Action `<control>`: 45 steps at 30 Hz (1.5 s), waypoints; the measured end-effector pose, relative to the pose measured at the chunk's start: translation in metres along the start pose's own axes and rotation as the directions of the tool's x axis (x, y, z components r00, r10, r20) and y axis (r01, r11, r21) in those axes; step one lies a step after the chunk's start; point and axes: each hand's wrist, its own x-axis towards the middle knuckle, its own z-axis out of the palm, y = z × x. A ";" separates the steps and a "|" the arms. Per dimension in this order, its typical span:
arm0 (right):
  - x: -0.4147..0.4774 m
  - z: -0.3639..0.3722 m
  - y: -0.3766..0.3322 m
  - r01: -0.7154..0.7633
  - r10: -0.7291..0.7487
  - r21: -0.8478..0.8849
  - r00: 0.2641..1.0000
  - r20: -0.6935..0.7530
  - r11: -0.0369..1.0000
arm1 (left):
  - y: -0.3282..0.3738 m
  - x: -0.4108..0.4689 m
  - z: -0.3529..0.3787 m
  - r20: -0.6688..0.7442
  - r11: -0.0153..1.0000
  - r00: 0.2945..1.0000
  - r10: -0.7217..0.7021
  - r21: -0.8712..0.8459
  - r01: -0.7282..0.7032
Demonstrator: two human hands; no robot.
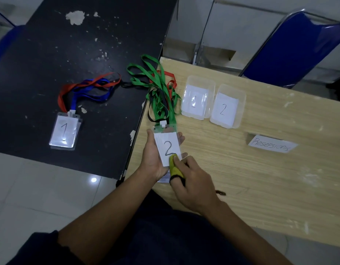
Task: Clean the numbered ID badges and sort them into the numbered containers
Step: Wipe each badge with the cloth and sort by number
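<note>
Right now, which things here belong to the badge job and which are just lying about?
Job: badge 2, held in left hand; yellow cloth, in right hand; badge 1 on black table; container 1; container 2.
Lying about: Resepsionis sign; blue chair.

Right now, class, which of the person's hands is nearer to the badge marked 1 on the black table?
Left. The left hand, holding the badge marked 2, lies to the right of the badge marked 1; the right hand, gripping a yellow cloth, is farther right.
</note>
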 end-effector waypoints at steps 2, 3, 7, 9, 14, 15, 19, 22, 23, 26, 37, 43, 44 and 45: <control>0.003 -0.004 0.006 -0.056 0.057 0.026 0.998 -0.036 0.998 | -0.002 0.000 -0.003 -0.002 1.000 1.000 -0.003 -0.021 0.003; 0.006 -0.005 0.009 -0.105 0.107 0.019 0.992 -0.070 0.994 | -0.002 0.000 -0.004 0.000 1.000 1.000 -0.002 -0.028 0.002; 0.010 0.001 0.002 -0.137 0.131 -0.022 0.977 -0.169 0.990 | -0.002 0.002 -0.002 -0.004 1.000 1.000 -0.009 -0.026 0.009; 0.007 0.009 -0.005 -0.040 0.034 -0.034 0.984 -0.173 0.999 | -0.001 0.002 -0.001 -0.011 1.000 1.000 -0.005 -0.006 0.005; 0.020 0.004 0.011 -0.062 0.036 -0.104 0.971 -0.238 0.993 | 0.000 0.001 -0.002 -0.002 1.000 1.000 0.003 -0.020 -0.003; 0.022 0.003 0.014 -0.097 0.066 -0.101 0.961 -0.269 0.990 | 0.000 0.001 -0.001 0.004 1.000 1.000 0.000 -0.026 0.000; 0.020 0.010 0.005 0.006 -0.014 -0.030 0.960 -0.279 1.000 | -0.001 0.000 0.002 0.015 1.000 1.000 -0.019 -0.015 0.020; 0.016 0.011 0.003 0.111 -0.116 -0.035 0.968 -0.221 0.993 | -0.005 -0.001 -0.001 0.019 0.999 0.999 -0.037 -0.021 0.037; 0.019 0.008 0.008 0.096 -0.105 -0.052 0.971 -0.214 0.994 | -0.006 -0.001 -0.002 0.022 0.999 0.999 -0.031 -0.023 0.031; 0.028 -0.001 0.021 -0.064 0.042 -0.082 0.968 -0.247 0.995 | -0.006 0.001 -0.005 0.044 0.999 0.999 -0.031 -0.015 0.032; 0.037 -0.016 0.018 -0.022 0.006 -0.088 0.986 -0.169 0.996 | -0.009 0.003 -0.009 0.016 0.986 0.992 -0.126 0.114 0.123; 0.027 -0.007 0.001 0.211 -0.207 0.079 0.977 -0.059 0.974 | -0.001 -0.001 -0.005 0.036 0.982 0.986 -0.165 0.103 0.161; 0.027 -0.010 0.003 0.248 -0.247 0.078 0.969 -0.021 0.966 | -0.001 -0.003 -0.007 0.035 0.980 0.984 -0.172 0.111 0.168; 0.030 -0.013 0.008 0.268 -0.268 0.048 0.963 0.008 0.962 | -0.001 -0.005 -0.009 0.035 0.976 0.983 -0.179 0.129 0.174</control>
